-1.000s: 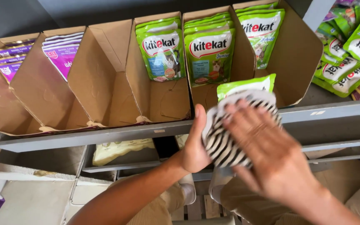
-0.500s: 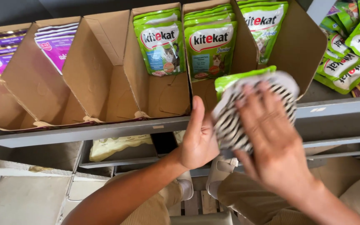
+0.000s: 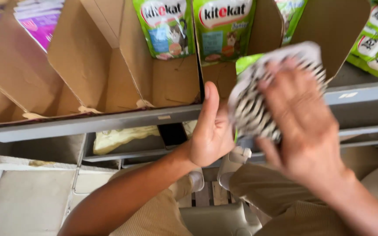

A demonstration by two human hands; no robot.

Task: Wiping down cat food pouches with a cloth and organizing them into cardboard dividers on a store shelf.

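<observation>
Cardboard trays line the shelf [image 3: 154, 122]; keep your left hand [image 3: 211, 131] clamped on the green pouch [image 3: 248, 63] while your right hand [image 3: 298, 118] presses the striped cloth [image 3: 250, 105] flat against it.

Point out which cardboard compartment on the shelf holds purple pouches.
The far-left cardboard compartment: its pouches are purple, while the others with pouches hold green ones.

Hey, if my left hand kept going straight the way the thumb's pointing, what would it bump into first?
Most likely the cardboard box on the grey shelf. The left hand sits at the shelf edge, its thumb aimed up at the box's front divider, with green pouches further back. Depth is hard to judge.
</observation>
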